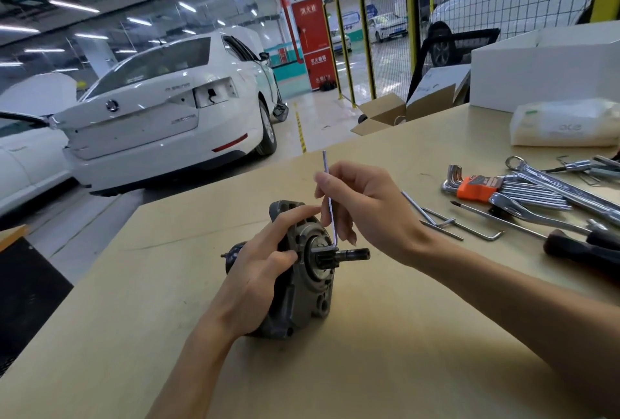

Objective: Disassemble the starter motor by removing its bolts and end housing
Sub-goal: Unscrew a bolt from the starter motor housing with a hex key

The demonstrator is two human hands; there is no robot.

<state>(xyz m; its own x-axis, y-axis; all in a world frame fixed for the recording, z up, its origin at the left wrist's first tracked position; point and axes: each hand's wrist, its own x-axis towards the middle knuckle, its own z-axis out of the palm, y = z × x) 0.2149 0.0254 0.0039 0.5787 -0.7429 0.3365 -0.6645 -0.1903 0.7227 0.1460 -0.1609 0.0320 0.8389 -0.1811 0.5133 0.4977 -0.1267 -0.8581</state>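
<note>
Right hand (365, 214): fingers pinch the long arm of a hex key (329, 203), held upright, its short end at the housing face beside the pinion shaft (352, 254).
Left hand (265, 267): fingers curled round the starter motor (302, 287), steadying it.
Starter motor: on the bench (369, 368), near its middle, shaft pointing right.
Farther right: loose hex keys (449, 220), an orange-holdered key set (496, 192), wrenches (563, 187).

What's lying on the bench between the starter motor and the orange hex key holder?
In the head view, loose hex keys lie on the bench between the starter motor and the orange holder.
</note>
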